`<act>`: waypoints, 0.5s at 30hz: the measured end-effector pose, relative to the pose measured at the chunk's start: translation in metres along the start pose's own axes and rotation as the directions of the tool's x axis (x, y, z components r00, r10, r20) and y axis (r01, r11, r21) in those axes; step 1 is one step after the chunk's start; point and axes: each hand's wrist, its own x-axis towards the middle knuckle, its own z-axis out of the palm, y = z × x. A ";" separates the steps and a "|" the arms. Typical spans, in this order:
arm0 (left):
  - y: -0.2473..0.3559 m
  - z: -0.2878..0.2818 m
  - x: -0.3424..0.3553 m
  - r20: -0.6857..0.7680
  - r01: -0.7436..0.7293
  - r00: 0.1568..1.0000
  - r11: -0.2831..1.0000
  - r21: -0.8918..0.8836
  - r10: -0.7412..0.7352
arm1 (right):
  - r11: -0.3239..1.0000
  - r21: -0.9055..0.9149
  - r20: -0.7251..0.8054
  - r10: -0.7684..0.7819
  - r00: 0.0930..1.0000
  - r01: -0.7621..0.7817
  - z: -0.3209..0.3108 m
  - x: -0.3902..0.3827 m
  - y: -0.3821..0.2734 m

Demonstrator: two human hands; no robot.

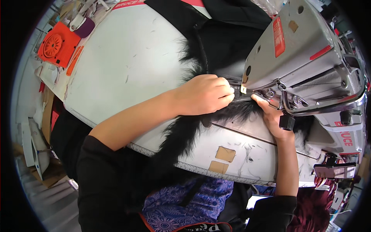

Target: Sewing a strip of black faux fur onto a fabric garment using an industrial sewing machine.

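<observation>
Bright white worktop [127,58] fills the scene, a cluttered room bending away around it, and all the action sits right at the grey sewing machine [297,58]! Just left of the machine's needle area lies the black garment [232,42], flat on the worktop, its smooth cloth spreading up behind and left of the machine. Black fur trim [179,135] runs along it, fluffing out in front of the machine and trailing toward the worktop's near edge. And look at the left hand [206,94]: close beside the machine on its left, fingers curled in tight, pinching the garment's edge. Over to the right hand [272,114], tucked in front of the machine, one fingertip down on the garment by the needle area; the metal parts cover some of it, so whether the other fingers pinch or lie spread, I cannot tell. Nearer the wearer than the machine, two tan patches [225,154] and a ruled tape [150,150] mark the worktop. Far left of the machine, an orange device [54,44] with a round vent sits beside a purple spool [84,28]. Below the machine, dark red fabric [313,208] hangs in folds.
</observation>
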 end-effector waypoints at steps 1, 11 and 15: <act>-0.002 0.004 0.005 -0.067 -0.028 0.997 0.997 0.072 0.032 | 0.998 0.029 0.008 0.050 0.999 -0.051 -0.002 -0.003 0.002; -0.001 0.006 0.013 -0.007 0.032 0.999 0.999 0.020 -0.032 | 0.946 -0.315 -0.136 -0.120 0.983 0.072 0.004 -0.010 -0.020; -0.001 0.007 0.013 -0.026 0.023 0.999 1.000 -0.006 -0.023 | 0.946 -0.285 -0.159 -0.206 0.966 0.154 0.004 -0.011 -0.014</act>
